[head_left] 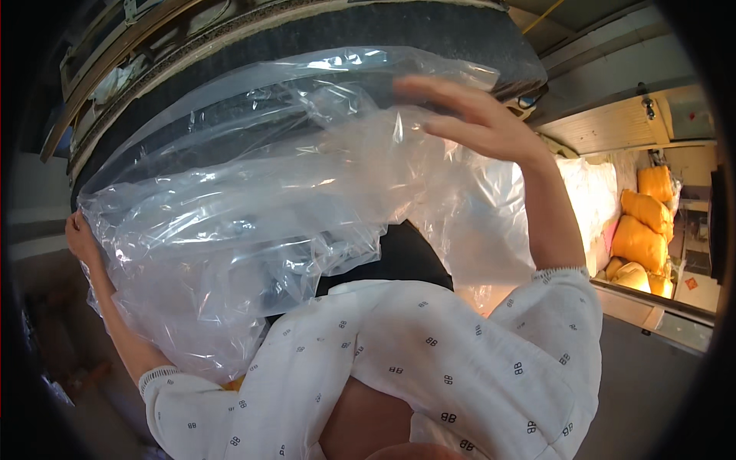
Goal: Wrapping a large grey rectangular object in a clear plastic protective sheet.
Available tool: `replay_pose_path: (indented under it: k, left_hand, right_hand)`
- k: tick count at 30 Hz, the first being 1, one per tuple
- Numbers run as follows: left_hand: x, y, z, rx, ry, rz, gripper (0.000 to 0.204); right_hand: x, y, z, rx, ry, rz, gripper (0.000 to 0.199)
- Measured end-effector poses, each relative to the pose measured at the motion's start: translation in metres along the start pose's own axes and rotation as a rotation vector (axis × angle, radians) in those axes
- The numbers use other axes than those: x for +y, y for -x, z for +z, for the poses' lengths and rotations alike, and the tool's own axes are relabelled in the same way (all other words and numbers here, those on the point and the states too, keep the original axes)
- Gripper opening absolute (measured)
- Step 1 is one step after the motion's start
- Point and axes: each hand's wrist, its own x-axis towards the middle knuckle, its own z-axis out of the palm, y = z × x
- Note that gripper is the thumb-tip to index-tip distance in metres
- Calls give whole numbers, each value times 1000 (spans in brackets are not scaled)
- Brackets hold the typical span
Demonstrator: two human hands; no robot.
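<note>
A large, crumpled sheet of clear plastic film (253, 184) spreads before me, across a dark work surface and down over my lap. At its far left corner, my left hand (82, 236) pinches the edge of the film between closed fingers. My right hand (479, 123) is raised over the right part of the film, fingers stretched out and apart, the tips smeared by motion. Nothing is held in it. Whether its fingers touch the film I cannot tell. Folds of the film hide much of the surface below.
The dark work surface (460, 42) curves along the far side, with a wooden and metal frame (115, 77) beyond its left end. Stacked orange bundles (642, 230) lie in a lit area at the right, beside more pale plastic (586, 195). A grey wall panel (613, 84) stands behind.
</note>
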Motion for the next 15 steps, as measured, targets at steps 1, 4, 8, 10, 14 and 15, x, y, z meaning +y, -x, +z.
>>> replay_pose_path:
  k: [1, 4, 8, 10, 14, 15]
  left_hand:
    - [-3, -6, 0, 12, -4, 4, 29]
    - [-26, -13, 12, -58, -11, -28, 29]
    - [10, -18, 21, -91, 1, -54, 31]
    - [14, -15, 22, -25, -88, -55, 34]
    - [-24, -15, 17, -103, -112, -57, 36]
    - [-20, -30, 25, -83, -75, -47, 37]
  right_hand:
    - [31, -7, 4, 8, -10, -3, 48]
    - [88, -40, -8, 503, 893, 288, 52]
    - [129, -45, -29, 745, 1241, 253, 42]
    - [129, -41, -34, 712, 1217, 222, 41]
    - [55, -1, -32, 849, 734, -88, 25]
    - [91, 44, -55, 807, 723, 26, 30]
